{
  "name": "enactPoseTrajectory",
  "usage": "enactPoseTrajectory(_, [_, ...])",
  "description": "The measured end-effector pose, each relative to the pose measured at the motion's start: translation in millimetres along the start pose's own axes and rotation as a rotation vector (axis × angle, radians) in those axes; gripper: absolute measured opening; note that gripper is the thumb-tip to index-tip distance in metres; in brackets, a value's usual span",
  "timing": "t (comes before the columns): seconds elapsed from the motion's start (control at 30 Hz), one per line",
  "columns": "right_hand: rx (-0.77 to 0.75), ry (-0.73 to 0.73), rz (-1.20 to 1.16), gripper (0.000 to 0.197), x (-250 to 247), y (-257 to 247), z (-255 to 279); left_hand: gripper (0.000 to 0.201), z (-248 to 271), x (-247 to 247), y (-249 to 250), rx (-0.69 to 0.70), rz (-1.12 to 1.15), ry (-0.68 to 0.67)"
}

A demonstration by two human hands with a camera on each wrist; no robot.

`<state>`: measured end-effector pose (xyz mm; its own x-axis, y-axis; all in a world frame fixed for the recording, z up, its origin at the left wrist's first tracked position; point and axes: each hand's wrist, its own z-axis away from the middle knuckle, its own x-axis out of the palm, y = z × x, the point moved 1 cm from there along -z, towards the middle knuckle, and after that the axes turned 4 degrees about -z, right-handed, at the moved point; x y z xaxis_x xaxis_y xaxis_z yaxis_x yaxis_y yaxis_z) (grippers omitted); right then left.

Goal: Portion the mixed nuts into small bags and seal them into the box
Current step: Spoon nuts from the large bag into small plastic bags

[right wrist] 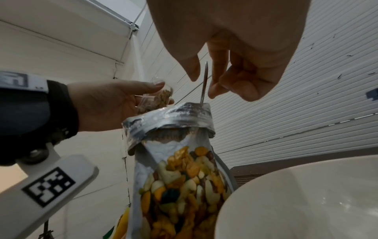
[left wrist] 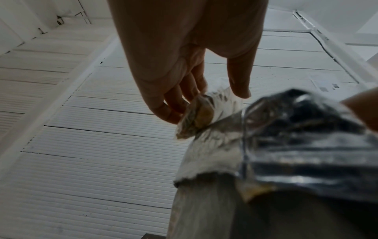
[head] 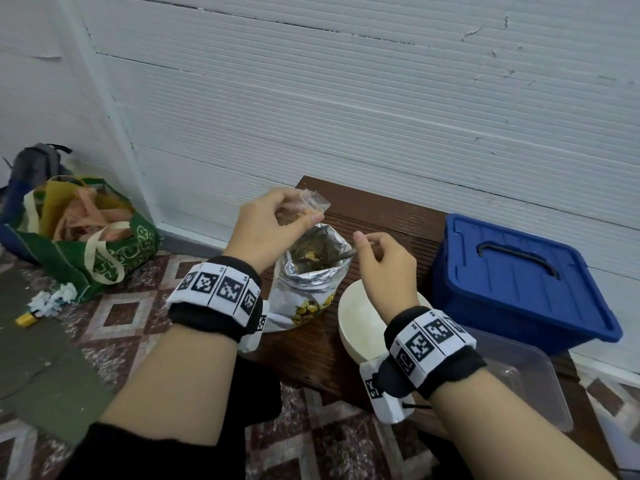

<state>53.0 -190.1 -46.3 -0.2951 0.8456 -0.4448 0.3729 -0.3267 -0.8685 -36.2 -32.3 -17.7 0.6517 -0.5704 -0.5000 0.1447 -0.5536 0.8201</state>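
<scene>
A foil pouch of mixed nuts point(head: 306, 278) point(right wrist: 175, 169) point(left wrist: 296, 137) stands open on the dark wooden table point(head: 398, 216). Just above its mouth my left hand point(head: 273, 223) point(left wrist: 184, 67) point(right wrist: 114, 103) pinches a small clear bag point(head: 308, 206) point(left wrist: 204, 111) point(right wrist: 157, 98) with some nuts in it. My right hand point(head: 381, 261) point(right wrist: 235, 61) holds the thin metal handle of a spoon point(head: 344, 255) point(right wrist: 204, 82), whose bowl is hidden down inside the pouch. A blue lidded box point(head: 516, 278) sits at the right of the table.
A white bowl point(head: 360, 317) point(right wrist: 306, 197) stands just in front of the pouch, under my right wrist. A clear plastic container point(head: 526, 375) lies at the front right. On the tiled floor at left are a green tote bag point(head: 90, 237), a grey backpack point(head: 34, 164) and paper scraps point(head: 52, 299).
</scene>
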Motion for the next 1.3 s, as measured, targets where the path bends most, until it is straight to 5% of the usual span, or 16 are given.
enactPoseTrajectory(0.13, [-0.007,0.039,-0.026,0.018,-3.0,-4.2,2.6,0.04,3.6,-0.9,4.5,0.02,-0.008,-0.026])
enactPoseTrajectory(0.63, [-0.001,0.12,-0.287,0.045,-64.5,-27.9,4.4,0.04,24.6,34.5,59.5,0.295,0.103,-0.101])
enactPoseTrajectory(0.83, [0.029,0.044,-0.186,0.025,-103.5,-21.3,15.4,0.043,42.0,74.2,68.0,0.457,0.02,-0.072])
enactPoseTrajectory(0.97, [0.059,0.096,-0.043,0.028,-125.4,-7.9,24.1,0.058,55.3,96.2,71.5,0.426,-0.006,-0.241])
enactPoseTrajectory(1.1, [0.097,0.123,0.107,0.034,-145.9,8.0,26.4,0.051,60.3,105.5,61.9,0.344,-0.125,-0.399])
enactPoseTrajectory(1.3, [0.338,-0.071,0.454,0.037,-155.1,49.7,23.5,0.055,59.2,111.1,35.9,0.16,-0.387,-0.571])
